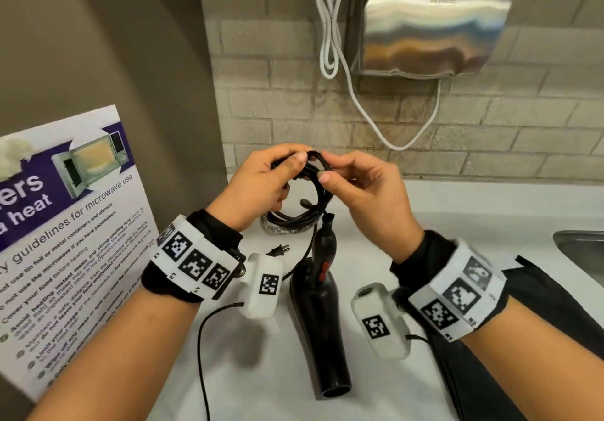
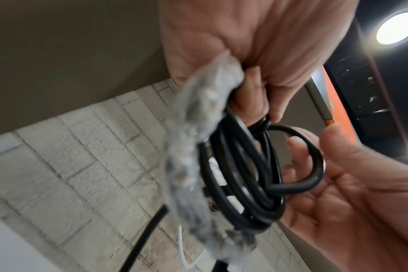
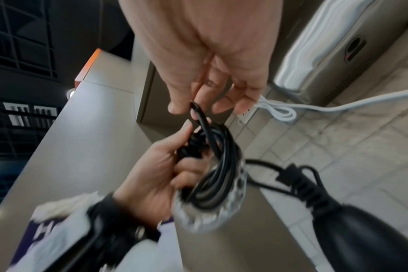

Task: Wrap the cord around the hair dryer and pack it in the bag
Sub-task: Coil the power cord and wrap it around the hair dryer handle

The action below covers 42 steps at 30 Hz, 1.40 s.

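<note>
A black hair dryer (image 1: pixel 322 316) lies on the white counter (image 1: pixel 261 371), nozzle toward me. Its black cord (image 1: pixel 310 188) is coiled in loops held above the counter, with a clear plastic wrapper (image 2: pixel 193 147) hanging around the coil. My left hand (image 1: pixel 261 185) grips the coil (image 2: pixel 240 174) from the left. My right hand (image 1: pixel 366 191) pinches one loop (image 3: pixel 199 114) at the top of the coil between thumb and fingers. The plug (image 1: pixel 277 250) lies on the counter under my left wrist. A black bag (image 1: pixel 523 339) lies on the counter at the right.
A steel hand dryer (image 1: pixel 428 25) with a white cable (image 1: pixel 330 28) hangs on the brick wall behind. A microwave guidelines poster (image 1: pixel 65 224) leans at the left. A sink edge (image 1: pixel 581 247) shows at the far right.
</note>
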Each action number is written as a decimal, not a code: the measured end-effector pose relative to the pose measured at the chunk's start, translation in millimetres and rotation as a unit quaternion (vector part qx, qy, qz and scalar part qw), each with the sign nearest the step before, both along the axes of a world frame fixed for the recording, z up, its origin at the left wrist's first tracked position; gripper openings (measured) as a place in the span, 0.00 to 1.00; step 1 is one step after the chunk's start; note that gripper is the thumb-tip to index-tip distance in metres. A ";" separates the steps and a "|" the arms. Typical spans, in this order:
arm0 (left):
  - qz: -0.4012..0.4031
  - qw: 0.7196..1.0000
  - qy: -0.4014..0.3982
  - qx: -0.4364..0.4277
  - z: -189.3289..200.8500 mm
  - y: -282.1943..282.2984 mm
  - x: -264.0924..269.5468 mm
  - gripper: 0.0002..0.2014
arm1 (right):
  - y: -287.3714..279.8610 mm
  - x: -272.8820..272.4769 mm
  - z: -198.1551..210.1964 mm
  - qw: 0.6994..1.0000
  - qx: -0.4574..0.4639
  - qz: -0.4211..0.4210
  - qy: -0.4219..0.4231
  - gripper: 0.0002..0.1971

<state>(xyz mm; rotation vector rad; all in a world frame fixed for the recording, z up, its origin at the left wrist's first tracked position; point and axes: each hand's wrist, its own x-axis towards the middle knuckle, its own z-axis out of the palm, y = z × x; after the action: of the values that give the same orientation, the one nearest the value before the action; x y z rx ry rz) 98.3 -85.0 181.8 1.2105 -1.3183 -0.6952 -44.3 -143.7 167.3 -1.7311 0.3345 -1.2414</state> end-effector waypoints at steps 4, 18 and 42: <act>-0.024 1.000 0.012 0.005 -3.4 0.2 0.0 0.09 | 2.4 4.1 -6.1 1.000 0.000 -0.008 -0.019 0.11; -0.077 0.997 -0.008 -0.028 -5.7 10.7 -10.6 0.05 | -9.6 18.9 -35.9 0.995 -0.102 -0.008 0.014 0.19; -0.021 0.998 0.059 0.009 -6.9 11.7 12.2 0.10 | -55.9 -0.5 -18.1 0.949 -0.075 0.143 0.269 0.09</act>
<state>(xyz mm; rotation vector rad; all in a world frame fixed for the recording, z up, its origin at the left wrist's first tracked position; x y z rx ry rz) 110.5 -73.3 174.8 1.1409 -1.2440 -0.7973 -44.8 -199.5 149.2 -2.1510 0.2944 -0.5827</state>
